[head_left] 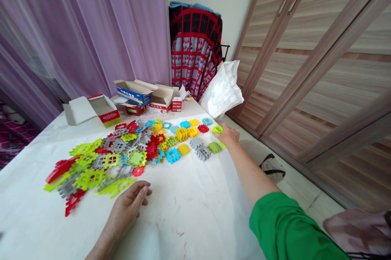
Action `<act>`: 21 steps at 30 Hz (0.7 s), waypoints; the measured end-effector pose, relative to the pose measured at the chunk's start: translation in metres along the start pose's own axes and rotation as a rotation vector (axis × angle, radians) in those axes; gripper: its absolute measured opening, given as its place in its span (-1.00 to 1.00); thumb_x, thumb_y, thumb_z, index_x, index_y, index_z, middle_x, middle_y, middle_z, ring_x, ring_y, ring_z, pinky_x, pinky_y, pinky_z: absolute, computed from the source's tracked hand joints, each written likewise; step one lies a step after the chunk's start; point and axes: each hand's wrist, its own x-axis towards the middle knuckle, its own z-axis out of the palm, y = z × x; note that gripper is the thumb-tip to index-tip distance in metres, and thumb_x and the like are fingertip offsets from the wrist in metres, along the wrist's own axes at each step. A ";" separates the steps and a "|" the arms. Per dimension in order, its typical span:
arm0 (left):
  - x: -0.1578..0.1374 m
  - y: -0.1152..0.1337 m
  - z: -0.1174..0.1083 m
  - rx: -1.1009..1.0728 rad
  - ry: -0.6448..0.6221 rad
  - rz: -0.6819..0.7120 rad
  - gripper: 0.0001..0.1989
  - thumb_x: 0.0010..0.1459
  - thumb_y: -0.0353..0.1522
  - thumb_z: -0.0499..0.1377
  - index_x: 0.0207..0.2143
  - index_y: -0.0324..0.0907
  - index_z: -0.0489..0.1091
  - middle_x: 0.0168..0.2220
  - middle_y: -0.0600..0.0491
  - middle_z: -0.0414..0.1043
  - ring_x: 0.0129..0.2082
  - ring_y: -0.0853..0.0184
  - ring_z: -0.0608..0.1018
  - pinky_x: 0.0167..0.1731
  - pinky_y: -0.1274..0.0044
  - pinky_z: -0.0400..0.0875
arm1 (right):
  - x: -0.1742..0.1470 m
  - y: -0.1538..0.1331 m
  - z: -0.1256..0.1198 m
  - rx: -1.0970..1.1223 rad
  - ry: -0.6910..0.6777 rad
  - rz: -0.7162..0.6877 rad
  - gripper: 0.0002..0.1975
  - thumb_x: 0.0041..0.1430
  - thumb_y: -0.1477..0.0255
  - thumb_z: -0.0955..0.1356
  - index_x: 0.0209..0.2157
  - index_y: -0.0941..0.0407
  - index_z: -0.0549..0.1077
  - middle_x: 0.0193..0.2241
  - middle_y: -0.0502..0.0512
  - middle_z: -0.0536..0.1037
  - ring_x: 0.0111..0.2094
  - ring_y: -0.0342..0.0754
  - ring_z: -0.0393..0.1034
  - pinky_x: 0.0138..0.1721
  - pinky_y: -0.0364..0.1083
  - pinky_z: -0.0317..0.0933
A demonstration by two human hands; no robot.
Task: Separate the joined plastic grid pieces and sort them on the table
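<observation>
My right hand (229, 134) is stretched out to the table's right edge, with its fingers closed on a lime-green toothed building piece (217, 129). A bit of lime green also shows below those fingers. Near it lie a red piece (203, 128), a light-blue piece (207, 121), a green piece (216, 147) and grey pieces (203, 153). My left hand (131, 205) rests on the white tablecloth with loosely curled fingers, slightly apart and holding nothing visible. Just beyond it spreads a heap of mixed toothed plastic pieces (113, 150) in red, grey, lime, yellow and blue.
Opened cardboard boxes stand along the back: a white-and-red one (105, 111), a blue one (134, 93) and others. A white plastic bag (221, 91) sits at the far right corner. Beside the table are a wooden wardrobe (305, 60) and a bin (265, 162) on the floor.
</observation>
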 end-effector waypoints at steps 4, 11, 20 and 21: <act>-0.002 0.002 0.001 -0.021 0.005 0.000 -0.47 -0.10 0.07 0.13 -0.25 -0.15 0.38 -0.38 0.00 0.50 -0.51 0.35 0.49 -0.72 0.61 0.27 | -0.008 -0.002 -0.006 0.003 0.042 -0.020 -0.42 0.09 0.08 0.33 0.05 0.13 0.34 -0.06 0.32 0.48 0.00 0.22 0.32 -0.07 0.14 0.15; 0.003 0.002 -0.004 -0.189 0.114 0.039 -0.55 -0.08 0.02 0.16 -0.34 -0.17 0.36 -0.45 0.06 0.44 -0.58 0.41 0.45 -0.76 0.65 0.21 | -0.053 -0.048 0.012 0.354 0.299 -0.350 -0.61 0.16 0.32 0.27 0.00 0.12 0.43 0.02 0.24 0.45 0.04 0.15 0.28 0.02 0.08 0.12; 0.013 -0.006 -0.024 -0.252 0.347 0.079 -0.49 -0.08 0.10 0.15 -0.41 -0.18 0.38 -0.54 0.10 0.40 -0.64 0.45 0.40 -0.76 0.66 0.16 | -0.163 -0.156 0.030 0.573 0.190 -0.953 -0.78 0.17 0.45 0.30 -0.17 0.02 0.53 -0.11 0.05 0.55 -0.05 0.03 0.33 0.01 0.03 0.15; 0.015 -0.007 -0.026 -0.254 0.371 0.085 -0.47 -0.08 0.11 0.15 -0.41 -0.18 0.38 -0.54 0.10 0.41 -0.63 0.44 0.40 -0.75 0.65 0.17 | -0.169 -0.164 0.028 0.553 0.171 -0.978 -0.78 0.16 0.45 0.32 -0.15 0.02 0.52 -0.10 0.06 0.54 -0.04 0.04 0.31 0.01 0.04 0.15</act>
